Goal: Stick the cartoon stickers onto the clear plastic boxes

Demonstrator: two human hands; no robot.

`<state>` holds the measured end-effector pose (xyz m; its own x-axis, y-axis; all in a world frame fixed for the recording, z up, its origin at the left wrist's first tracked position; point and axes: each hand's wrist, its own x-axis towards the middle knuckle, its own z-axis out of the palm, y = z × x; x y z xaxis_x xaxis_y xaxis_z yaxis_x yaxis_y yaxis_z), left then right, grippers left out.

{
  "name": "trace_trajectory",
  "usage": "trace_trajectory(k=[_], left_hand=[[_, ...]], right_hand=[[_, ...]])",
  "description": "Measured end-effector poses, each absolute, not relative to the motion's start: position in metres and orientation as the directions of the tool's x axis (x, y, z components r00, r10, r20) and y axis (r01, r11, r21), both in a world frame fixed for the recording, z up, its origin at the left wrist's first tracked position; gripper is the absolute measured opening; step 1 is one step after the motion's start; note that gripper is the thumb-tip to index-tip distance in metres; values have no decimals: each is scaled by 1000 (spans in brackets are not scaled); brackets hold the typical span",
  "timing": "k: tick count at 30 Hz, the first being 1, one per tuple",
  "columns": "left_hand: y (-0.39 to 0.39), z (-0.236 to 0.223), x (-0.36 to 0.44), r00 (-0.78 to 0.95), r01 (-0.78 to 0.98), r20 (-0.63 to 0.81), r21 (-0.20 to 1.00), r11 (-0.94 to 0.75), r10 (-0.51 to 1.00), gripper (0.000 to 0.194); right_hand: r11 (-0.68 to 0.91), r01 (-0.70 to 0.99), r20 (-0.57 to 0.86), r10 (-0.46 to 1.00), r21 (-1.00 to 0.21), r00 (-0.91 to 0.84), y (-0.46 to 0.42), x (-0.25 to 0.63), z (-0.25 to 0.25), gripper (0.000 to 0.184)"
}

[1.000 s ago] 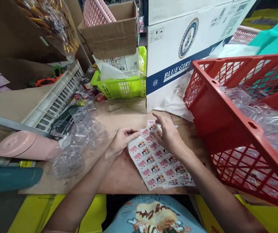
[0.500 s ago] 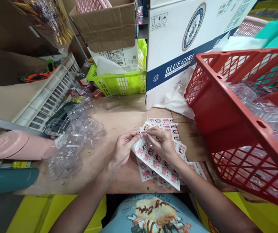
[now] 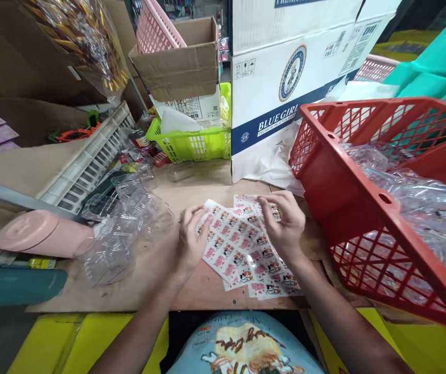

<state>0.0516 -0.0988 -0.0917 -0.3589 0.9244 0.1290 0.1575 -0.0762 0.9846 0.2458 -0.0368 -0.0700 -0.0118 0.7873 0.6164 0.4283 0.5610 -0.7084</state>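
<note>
Printed sticker sheets (image 3: 228, 241) with cats and pink lettering lie overlapping on the wooden tabletop. My left hand (image 3: 191, 239), slightly smeared by motion, is at the left edge of the top sheet, its thumb apart from the curled fingers. Over the right part of the sheets is my right hand (image 3: 287, 221). Its thumb and index fingertips come together in a pinch. Whether a small piece is between them I cannot make out. Clear plastic containers (image 3: 125, 234) lie in a loose row to the left of my left hand.
A red crate (image 3: 324, 192) holding clear plastic packs stands at the right. Behind are a white carton (image 3: 261, 83) and a lime-green basket (image 3: 191, 143) with a cardboard box on it. A pink bottle (image 3: 43, 234) lies at the left beside a white slatted crate (image 3: 82, 161).
The hands were together at the top sheet's corner half a second ago and are now apart, the right one further right. The top sheet has turned and now lies flatter.
</note>
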Motion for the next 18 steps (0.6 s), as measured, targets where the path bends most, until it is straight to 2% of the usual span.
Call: trace_trajectory(k=[1, 3, 4, 5, 6, 8, 10, 12, 14, 16, 18], left_hand=[[-99, -85, 59, -275, 67, 87, 995, -72, 957, 33], [-100, -74, 75, -76, -253, -61, 967, 40, 995, 47], [-100, -70, 81, -7, -411, -123, 905, 109, 992, 54], [-100, -69, 84, 22, -539, -174, 827, 158, 985, 58], [-100, -69, 85, 20, -633, -213, 753, 177, 977, 59], [-101, -72, 82, -11, -740, -253, 653, 163, 967, 59], [-103, -76, 78, -23, -786, -252, 603, 138, 968, 58], [-107, -78, 79, -29, -796, -227, 594, 115, 973, 57], [-111, -78, 84, -47, -783, -198, 616, 87, 979, 57], [-116, -78, 90, -83, -729, -146, 683, 40, 986, 58], [-121, -79, 90, -128, -582, -53, 813, -32, 990, 58]], right_hand=[[632, 505, 672, 729, -587, -131, -41, 243, -69, 13], [734, 571, 668, 635, -368, -388, -52, 237, -72, 12], [766, 564, 625, 610, -308, -487, -57, 235, -74, 16], [784, 544, 580, 602, -298, -550, -61, 234, -76, 25], [786, 519, 546, 612, -336, -572, -63, 235, -79, 36], [718, 452, 511, 696, -529, -505, -64, 240, -81, 49], [544, 325, 441, 830, -774, -340, -63, 244, -79, 41], [309, 143, 272, 935, -940, -228, -62, 241, -77, 29], [84, -37, 90, 964, -996, -251, -65, 230, -77, 27], [-81, -181, -24, 954, -980, -297, -68, 218, -80, 32], [-111, -255, -42, 964, -960, -263, -67, 213, -82, 40]])
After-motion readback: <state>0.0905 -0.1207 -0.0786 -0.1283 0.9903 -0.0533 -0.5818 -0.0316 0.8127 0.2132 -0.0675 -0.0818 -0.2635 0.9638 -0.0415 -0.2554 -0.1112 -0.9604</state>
